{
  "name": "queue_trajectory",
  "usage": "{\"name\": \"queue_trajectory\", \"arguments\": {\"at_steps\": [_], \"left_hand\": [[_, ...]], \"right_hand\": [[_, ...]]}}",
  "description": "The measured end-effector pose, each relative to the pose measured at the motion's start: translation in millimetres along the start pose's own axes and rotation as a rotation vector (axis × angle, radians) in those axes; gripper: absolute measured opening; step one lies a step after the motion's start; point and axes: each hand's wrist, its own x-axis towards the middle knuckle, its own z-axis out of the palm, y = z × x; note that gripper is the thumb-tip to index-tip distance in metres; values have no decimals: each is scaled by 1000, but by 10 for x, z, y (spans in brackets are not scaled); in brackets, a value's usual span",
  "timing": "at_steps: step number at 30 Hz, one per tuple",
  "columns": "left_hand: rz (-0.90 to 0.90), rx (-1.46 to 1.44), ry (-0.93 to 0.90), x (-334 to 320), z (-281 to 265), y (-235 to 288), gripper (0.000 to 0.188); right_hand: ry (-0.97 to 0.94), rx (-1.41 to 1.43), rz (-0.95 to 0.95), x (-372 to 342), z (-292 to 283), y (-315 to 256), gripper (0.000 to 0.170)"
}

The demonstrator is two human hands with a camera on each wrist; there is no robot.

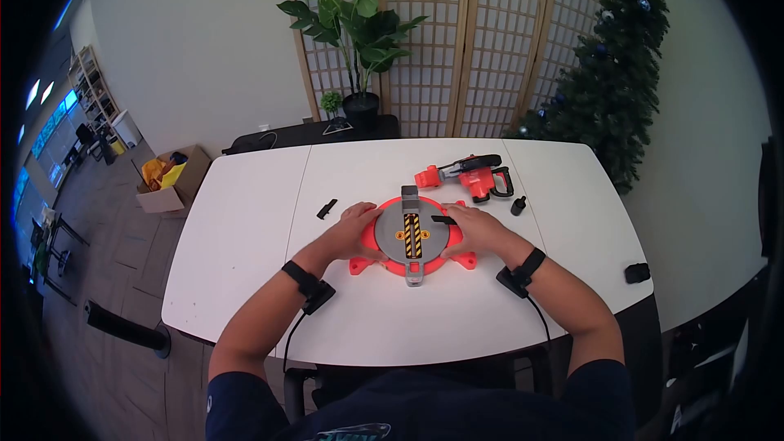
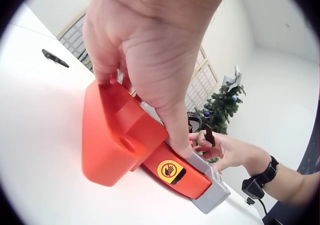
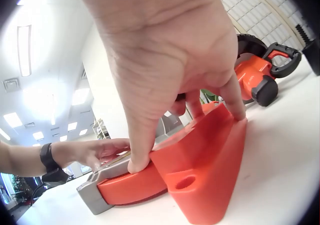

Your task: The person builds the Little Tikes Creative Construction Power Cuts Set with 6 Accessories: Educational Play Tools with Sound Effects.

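The red and grey round base (image 1: 388, 229) of a toy miter saw lies flat on the table, with a yellow-and-black striped slot across its turntable. My left hand (image 1: 349, 235) grips its left side, thumb low on the rim and fingers over the corner foot. On the opposite side, my right hand (image 1: 483, 235) holds the rim the same way. A small flat black piece (image 2: 209, 136) sticks out between the fingers of that right hand, over the turntable. Past the base, the red saw head (image 1: 478, 180) with its black blade guard lies on its side.
A small black clip-like part (image 1: 327, 209) lies left of the base. To the right stands a black knob (image 3: 313, 52) with a threaded stem. Near the table's right edge is a black object (image 1: 637, 273). Cables hang from both wrist cameras.
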Motion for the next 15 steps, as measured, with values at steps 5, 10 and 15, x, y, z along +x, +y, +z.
{"name": "queue_trajectory", "arguments": {"at_steps": [5,10,15], "left_hand": [[-5,-10,11,34,25,-37,105],[-12,-18,4,44,17,-21,103],[-20,-24,18,40,29,-17,105]], "right_hand": [[20,2,-2,1,7,-20,88],[14,8,-21,5,8,-4,87],[6,6,-28,26,50,29,85]]}}
